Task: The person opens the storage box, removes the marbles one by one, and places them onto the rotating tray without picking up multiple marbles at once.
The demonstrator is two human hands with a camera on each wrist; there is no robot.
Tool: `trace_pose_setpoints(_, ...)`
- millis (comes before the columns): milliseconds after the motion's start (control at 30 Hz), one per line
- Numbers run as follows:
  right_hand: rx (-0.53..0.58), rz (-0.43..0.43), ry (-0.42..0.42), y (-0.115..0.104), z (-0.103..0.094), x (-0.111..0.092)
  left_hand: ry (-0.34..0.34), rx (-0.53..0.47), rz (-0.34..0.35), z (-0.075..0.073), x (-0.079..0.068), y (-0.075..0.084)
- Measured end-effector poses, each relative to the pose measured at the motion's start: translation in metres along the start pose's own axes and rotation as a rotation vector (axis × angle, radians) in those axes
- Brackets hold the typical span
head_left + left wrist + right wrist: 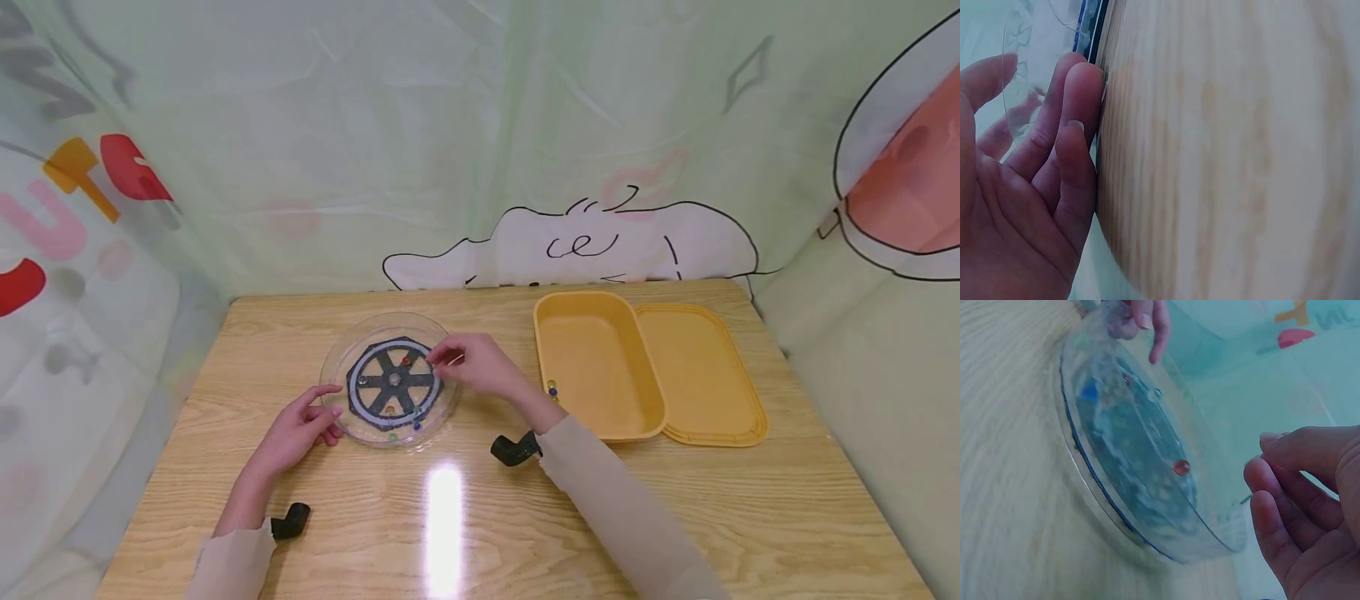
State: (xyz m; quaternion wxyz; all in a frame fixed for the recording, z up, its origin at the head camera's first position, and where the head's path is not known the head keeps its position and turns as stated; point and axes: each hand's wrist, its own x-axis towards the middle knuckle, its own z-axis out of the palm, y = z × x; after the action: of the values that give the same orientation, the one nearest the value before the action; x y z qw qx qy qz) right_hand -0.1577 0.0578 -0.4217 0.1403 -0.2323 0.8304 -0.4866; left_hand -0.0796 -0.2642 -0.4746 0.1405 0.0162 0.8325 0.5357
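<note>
A clear round dish with a raised wall sits on the table, left of centre. Inside lies a dark spoked wheel pattern with a pale ring. Several glass marbles are scattered in the dish, among them a red marble and a blue marble. My left hand rests its relaxed fingers against the dish's left side. Over the right rim hovers my right hand, thumb and fingertips drawn close together. I cannot tell whether a small marble is hidden between them.
To the right stands a yellow-orange tub with a few marbles at its left wall. Its matching lid lies flat beside it. Black wrist mounts project from both sleeves. A printed curtain hangs behind the table.
</note>
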Motion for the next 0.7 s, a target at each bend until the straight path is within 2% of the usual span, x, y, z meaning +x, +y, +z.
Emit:
trace_pose_setpoints(133, -0.003, -0.004, 0.042, 0.003, -0.019, -0.004, 0.004, 0.002, -0.01, -0.001, -0.001, 0.001)
trace_pose_setpoints(400, -0.031, 0.056, 0.119, 0.013, -0.068, -0.023, 0.0, 0.003, -0.004, -0.001, 0.0, 0.001)
trace_pose_setpoints(700, -0.057, 0.073, 0.17, 0.046, -0.111, -0.045, -0.003, -0.008, -0.014, -0.001, -0.002, 0.0)
